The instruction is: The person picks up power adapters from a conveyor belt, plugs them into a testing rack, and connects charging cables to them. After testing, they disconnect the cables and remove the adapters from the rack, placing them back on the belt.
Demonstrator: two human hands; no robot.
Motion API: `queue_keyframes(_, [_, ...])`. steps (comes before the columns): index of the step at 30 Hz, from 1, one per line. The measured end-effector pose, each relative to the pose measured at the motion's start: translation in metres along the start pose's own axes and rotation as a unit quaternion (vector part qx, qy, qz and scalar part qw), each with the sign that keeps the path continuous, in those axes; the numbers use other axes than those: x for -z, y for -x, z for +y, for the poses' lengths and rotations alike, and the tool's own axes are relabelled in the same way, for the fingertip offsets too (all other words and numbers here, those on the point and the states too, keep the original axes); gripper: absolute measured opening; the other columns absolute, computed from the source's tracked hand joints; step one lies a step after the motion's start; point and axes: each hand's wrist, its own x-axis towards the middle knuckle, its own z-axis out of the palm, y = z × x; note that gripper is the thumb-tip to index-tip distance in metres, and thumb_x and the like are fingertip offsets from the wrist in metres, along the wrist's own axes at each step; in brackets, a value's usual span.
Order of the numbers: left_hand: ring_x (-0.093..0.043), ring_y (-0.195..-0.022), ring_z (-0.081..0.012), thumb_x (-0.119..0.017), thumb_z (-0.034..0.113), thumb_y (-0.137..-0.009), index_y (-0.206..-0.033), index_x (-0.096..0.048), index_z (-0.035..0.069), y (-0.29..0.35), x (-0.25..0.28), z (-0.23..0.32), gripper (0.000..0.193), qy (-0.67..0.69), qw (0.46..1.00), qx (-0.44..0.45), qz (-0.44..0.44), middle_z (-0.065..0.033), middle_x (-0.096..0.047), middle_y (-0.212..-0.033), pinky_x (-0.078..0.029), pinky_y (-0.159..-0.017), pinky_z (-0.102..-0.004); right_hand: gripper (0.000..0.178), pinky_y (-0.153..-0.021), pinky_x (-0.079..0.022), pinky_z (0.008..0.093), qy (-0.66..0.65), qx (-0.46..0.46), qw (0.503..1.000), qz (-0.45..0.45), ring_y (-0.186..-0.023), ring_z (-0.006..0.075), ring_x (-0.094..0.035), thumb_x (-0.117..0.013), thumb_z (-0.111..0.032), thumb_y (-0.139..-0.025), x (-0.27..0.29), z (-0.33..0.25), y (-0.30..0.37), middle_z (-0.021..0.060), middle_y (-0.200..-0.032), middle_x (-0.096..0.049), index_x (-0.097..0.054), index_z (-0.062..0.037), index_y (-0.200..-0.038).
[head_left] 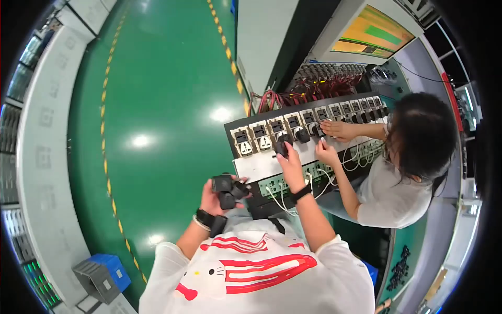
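Note:
My left hand (209, 201) is closed around several black power adapters (224, 183), held bunched together off the left end of the bench. Metal prongs show on one of them. With my right hand (293, 168) I grip another black power adapter (283, 147) at the row of sockets (260, 137); whether its prongs are in a socket is hidden. Just right of it, a black adapter (301, 135) sits in the row. The sockets at the left end hold no adapter.
A co-worker's hands (337, 131) work at the same row, close to my right hand. White cables (308, 180) run from a green port strip (267, 187). Red wires (269, 99) and a screen (372, 32) stand behind. Blue and grey bins (107, 277) sit lower left.

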Motion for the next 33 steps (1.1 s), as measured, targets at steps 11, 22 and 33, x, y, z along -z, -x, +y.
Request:
queue_keyframes(11, [-0.034,-0.128,-0.0477,-0.043,0.062,-0.086,-0.137,-0.039,0.011,-0.008,0.021,0.115,0.072,-0.025,0.999,-0.015,0.029,-0.0176,-0.030,-0.146,-0.045,-0.088,-0.0640,0.064,-0.083,-0.043,0.0387,0.287,-0.012,0.957,0.040,-0.093,0.0386,-0.051,-0.061,-0.008,-0.081,-0.068,-0.024,-0.009,0.0206,-0.103,-0.043,-0.033,0.0018,-0.138])
queue_keyframes(22, [-0.051,-0.116,-0.0365,-0.037,0.060,-0.090,-0.132,-0.046,0.011,-0.031,0.011,0.079,0.064,-0.129,0.976,-0.003,0.174,-0.0160,-0.050,-0.131,-0.048,-0.090,-0.0483,0.067,-0.083,-0.048,0.0358,0.068,-0.058,0.988,-0.129,-0.101,0.0270,-0.053,-0.067,-0.019,-0.082,-0.102,-0.097,0.036,0.0189,-0.120,-0.046,-0.033,0.0000,-0.136])
queue_keyframes(33, [-0.064,-0.072,-0.0206,-0.053,0.028,-0.093,-0.124,-0.048,0.005,-0.093,-0.019,0.074,0.039,-0.434,0.895,0.052,0.092,-0.0093,-0.062,-0.099,-0.054,-0.059,-0.0309,0.041,-0.088,-0.045,0.0340,-0.448,-0.146,0.881,0.035,-0.101,0.0171,-0.050,-0.059,-0.014,-0.086,-0.061,-0.079,0.049,0.0073,-0.114,-0.046,-0.043,-0.0071,-0.123])
